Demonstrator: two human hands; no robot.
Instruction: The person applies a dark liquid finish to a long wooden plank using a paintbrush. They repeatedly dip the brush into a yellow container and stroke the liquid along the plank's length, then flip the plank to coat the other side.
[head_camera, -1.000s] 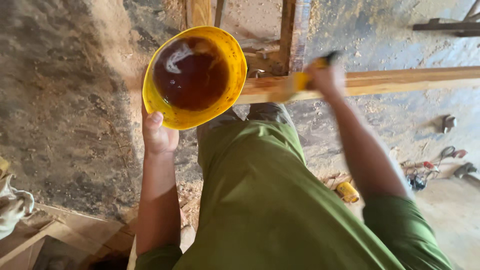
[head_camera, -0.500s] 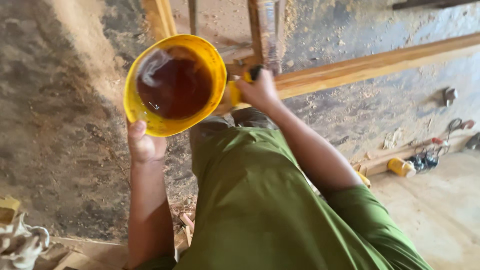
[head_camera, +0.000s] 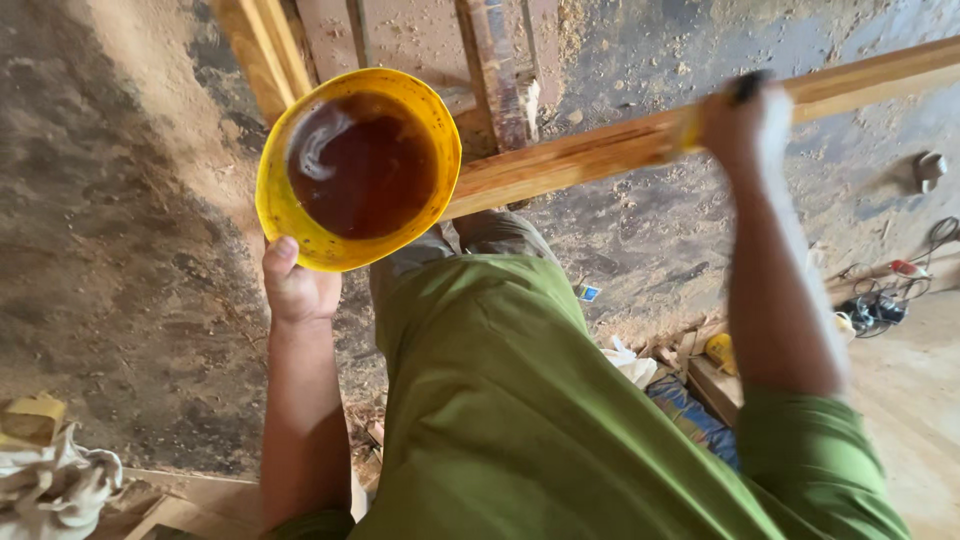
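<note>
Bowl of dark stain in one hand, brush on the beam in the other

The left hand (head_camera: 298, 288) is clamped on the near rim of a yellow bowl (head_camera: 290, 215), thumb up against its outer wall, holding it level in the air above the dirt floor (head_camera: 110, 250). The bowl is filled with a dark brown glossy liquid (head_camera: 362, 165) that catches a pale streak of light. The right hand (head_camera: 745, 125) is closed around a brush (head_camera: 745, 88), of which only a dark handle end and a bit of yellow show; it is blurred, and it presses against a long wooden beam (head_camera: 600, 150) that runs from behind the bowl out to the right edge of view. The beam's face near the hand looks wet and darker. Behind the bowl an upright wooden post (head_camera: 492, 70) meets the beam, with pale planks (head_camera: 265, 50) just beside it. Sawdust lies across the floor. Below the hands is the person's green shirt (head_camera: 520, 400). At lower left lies a crumpled pale cloth (head_camera: 55, 485); at far right, tangled cables (head_camera: 880, 300) on the floor
</note>
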